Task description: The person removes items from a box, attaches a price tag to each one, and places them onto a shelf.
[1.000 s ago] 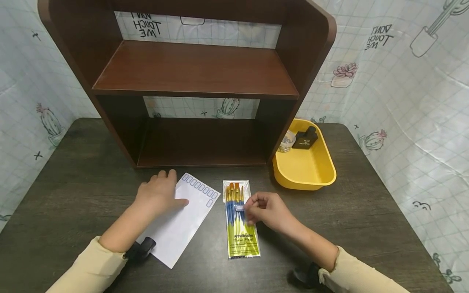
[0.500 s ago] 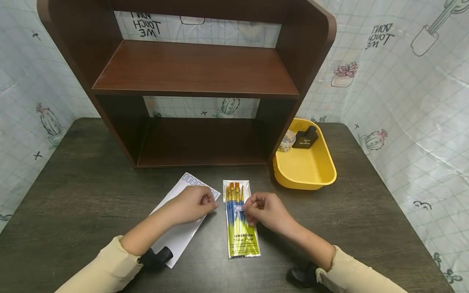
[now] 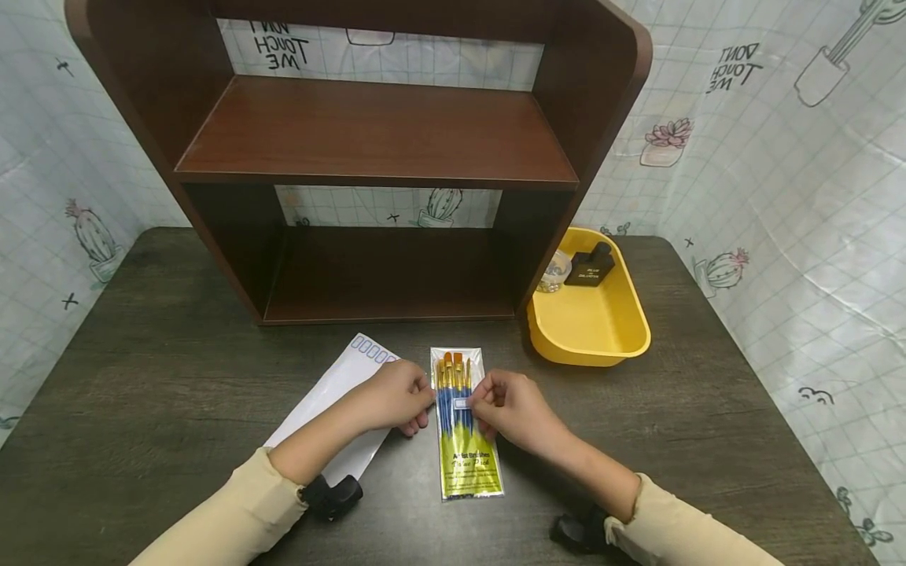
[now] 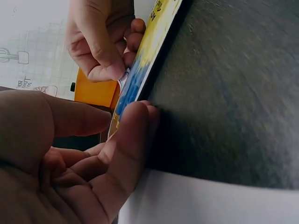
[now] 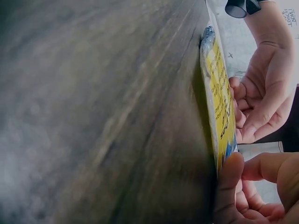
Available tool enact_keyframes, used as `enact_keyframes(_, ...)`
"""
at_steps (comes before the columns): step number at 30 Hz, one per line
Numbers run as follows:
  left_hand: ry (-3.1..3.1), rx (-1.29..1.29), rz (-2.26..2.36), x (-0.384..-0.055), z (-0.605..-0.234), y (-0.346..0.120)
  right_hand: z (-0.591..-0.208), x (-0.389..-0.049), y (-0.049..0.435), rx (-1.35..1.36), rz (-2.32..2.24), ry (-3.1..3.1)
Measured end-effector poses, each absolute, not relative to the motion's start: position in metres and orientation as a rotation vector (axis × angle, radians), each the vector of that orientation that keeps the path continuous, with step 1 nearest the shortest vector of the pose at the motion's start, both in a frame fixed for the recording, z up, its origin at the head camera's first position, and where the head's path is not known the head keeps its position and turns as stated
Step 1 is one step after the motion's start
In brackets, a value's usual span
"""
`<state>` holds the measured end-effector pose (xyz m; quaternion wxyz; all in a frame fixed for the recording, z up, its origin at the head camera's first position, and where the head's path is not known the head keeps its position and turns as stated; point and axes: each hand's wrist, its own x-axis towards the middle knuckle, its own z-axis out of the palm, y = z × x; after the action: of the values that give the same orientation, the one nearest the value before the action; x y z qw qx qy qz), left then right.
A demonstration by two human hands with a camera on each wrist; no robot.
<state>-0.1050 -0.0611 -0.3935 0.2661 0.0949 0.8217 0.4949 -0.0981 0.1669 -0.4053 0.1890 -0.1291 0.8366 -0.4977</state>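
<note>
A clear-fronted pack of paintbrushes (image 3: pixel 470 468) lies flat on the dark table, its several blue handles and orange bristles showing above a yellow-green printed part. My right hand (image 3: pixel 520 413) pinches the end of a small white label sticker (image 3: pixel 460 403) with a blue border, which lies across the brush handles. At the pack's left edge, my left hand (image 3: pixel 396 397) grips the side between thumb and curled fingers, as the left wrist view (image 4: pixel 117 154) shows. Partly under my left forearm is a white sheet of labels (image 3: pixel 318 401), with a row of blue-bordered labels along its top.
A dark brown two-tier shelf (image 3: pixel 382 134) stands at the back of the table. Right of it sits a yellow bin (image 3: pixel 587 330) holding a black box (image 3: pixel 591 267) and a small clear round container (image 3: pixel 555 271). A printed curtain hangs behind.
My left hand has moved right, from the label sheet to the left edge of the paintbrush pack, its fingers curling in. My right hand stays at the label on the pack.
</note>
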Motion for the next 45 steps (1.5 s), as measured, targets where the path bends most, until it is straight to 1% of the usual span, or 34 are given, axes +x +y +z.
enact_keyframes(10, 2.175, 0.167, 1.343, -0.104, -0.394, -0.054, -0.405, -0.097, 0.164, -0.389, -1.301, 2.406)
enact_keyframes(21, 2.206, 0.162, 1.361, -0.1, -0.397, -0.05, -0.404, -0.098, 0.165, -0.456, -1.23, 2.447)
enact_keyframes(31, 2.164, 0.204, 1.541, -0.101, -0.399, -0.045, -0.402, -0.097, 0.172, -0.475, -1.312, 2.4)
enact_keyframes(39, 1.943, 0.213, 1.73, -0.101, -0.4, -0.049, -0.402, -0.096, 0.172, -0.489, -1.301, 2.424)
enact_keyframes(45, 1.877, 0.204, 1.823, -0.101, -0.403, -0.055, -0.403, -0.096, 0.173, -0.551, -1.301, 2.466)
